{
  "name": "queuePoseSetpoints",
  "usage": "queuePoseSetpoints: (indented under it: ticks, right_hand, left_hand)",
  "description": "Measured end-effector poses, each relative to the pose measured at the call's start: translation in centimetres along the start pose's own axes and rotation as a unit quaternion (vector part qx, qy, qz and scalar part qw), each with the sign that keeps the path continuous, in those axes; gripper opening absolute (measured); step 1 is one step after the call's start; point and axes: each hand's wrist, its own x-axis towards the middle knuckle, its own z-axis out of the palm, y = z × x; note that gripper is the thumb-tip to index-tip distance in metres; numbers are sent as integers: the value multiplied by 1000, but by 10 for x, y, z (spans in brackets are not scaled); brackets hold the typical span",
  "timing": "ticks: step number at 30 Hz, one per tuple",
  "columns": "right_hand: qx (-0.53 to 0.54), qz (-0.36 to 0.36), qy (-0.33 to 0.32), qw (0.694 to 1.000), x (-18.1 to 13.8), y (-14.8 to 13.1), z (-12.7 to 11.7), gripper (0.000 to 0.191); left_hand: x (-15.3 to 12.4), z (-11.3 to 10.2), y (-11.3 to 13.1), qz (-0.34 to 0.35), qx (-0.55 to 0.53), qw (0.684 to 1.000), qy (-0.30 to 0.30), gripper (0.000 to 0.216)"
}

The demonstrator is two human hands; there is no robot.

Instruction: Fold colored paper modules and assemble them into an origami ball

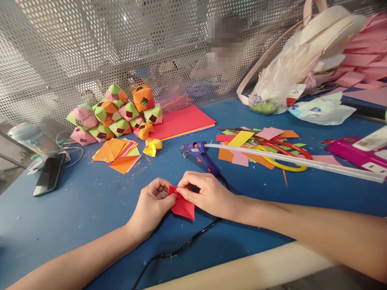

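Note:
A small folded piece of red paper (184, 207) lies low over the blue table (90, 209), near its front edge. My left hand (152, 206) pinches its left corner with curled fingers. My right hand (205, 193) pinches the top of the same piece with thumb and forefinger. Both hands are closed on the paper. A blue glue gun (203, 155) with a long clear glue stick (296, 162) lies just behind my right hand, and its black cord (181, 247) runs under my wrist.
A cluster of folded paper balls (117, 112) stands at the back left beside loose orange squares (116, 153) and a stack of coloured sheets (184, 121). Paper scraps and scissors (278, 155) lie right of centre. A phone (50, 174) lies far left. Bags (302, 60) crowd the back right.

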Motion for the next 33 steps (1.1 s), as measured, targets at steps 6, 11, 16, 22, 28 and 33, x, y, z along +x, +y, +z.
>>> queuePoseSetpoints:
  ticks: [6,11,16,22,28,33]
  right_hand:
    - [-42,-74,21,996,0,5,-1,12]
    - [-52,-110,25,992,0,6,0,11]
    - [-53,-128,9,990,1,2,-1,5]
    - [-87,-198,3,976,0,-3,-2,15]
    - [-114,-132,30,984,2,-2,-3,10]
    - [-141,-140,32,980,3,2,-3,20]
  left_hand:
    - [0,0,3,-16,-34,999,-34,17]
    - [0,-1,1,-11,-3,1000,-15,16]
    - [-1,-2,-2,3,66,998,-15,12]
    - [-4,-1,0,58,162,985,-23,8]
    - [-3,-1,-2,124,102,987,28,9]
    - [-1,-1,0,112,109,987,44,9]
